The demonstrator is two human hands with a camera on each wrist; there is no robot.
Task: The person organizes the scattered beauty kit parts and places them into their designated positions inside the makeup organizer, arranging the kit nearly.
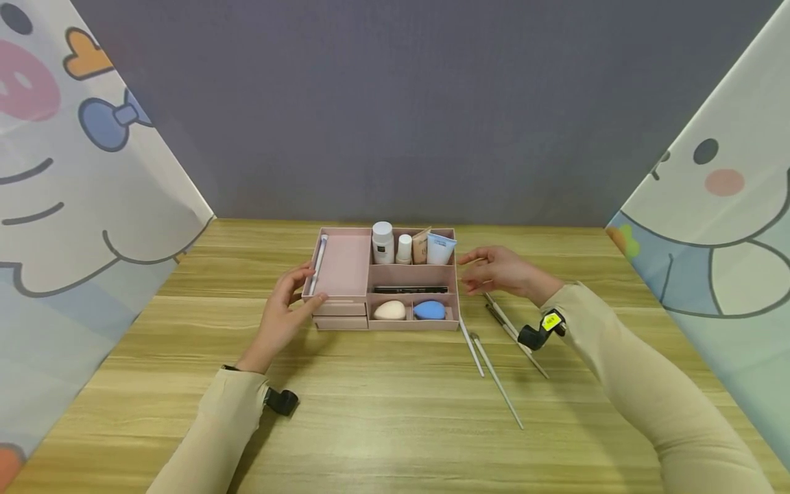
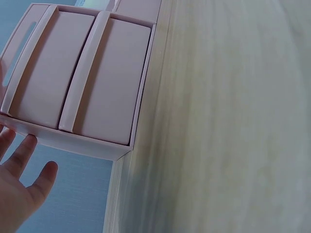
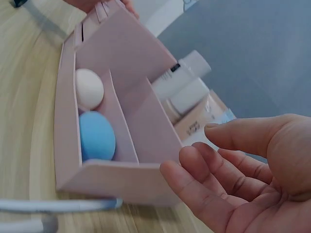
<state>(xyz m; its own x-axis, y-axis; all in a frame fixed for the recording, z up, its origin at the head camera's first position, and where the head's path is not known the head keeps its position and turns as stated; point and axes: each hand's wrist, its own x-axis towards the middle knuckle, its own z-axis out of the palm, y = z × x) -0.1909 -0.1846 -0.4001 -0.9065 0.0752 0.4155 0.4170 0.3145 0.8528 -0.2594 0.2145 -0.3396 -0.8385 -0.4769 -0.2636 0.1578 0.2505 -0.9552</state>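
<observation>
Pink two-drawer cosmetics organizer point(image 1: 347, 264), standing on the wood-grain table point(image 1: 370, 412) between both hands; presumably light, stiff, smooth plastic, best taken by opposite side walls and kept level, since the white bottle point(image 1: 383, 248) and light-blue tube point(image 1: 440, 250) are standing loose. Left hand point(image 1: 280, 321), fingers spread, is touching the organizer's left side. Right hand point(image 1: 507, 272), fingers loosely bent and parted, is holding nothing beside the right side; contact cannot be told.

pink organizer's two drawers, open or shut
Shut: in the left wrist view, both drawers sit within the frame of the pink organizer, neither pulled out.
</observation>
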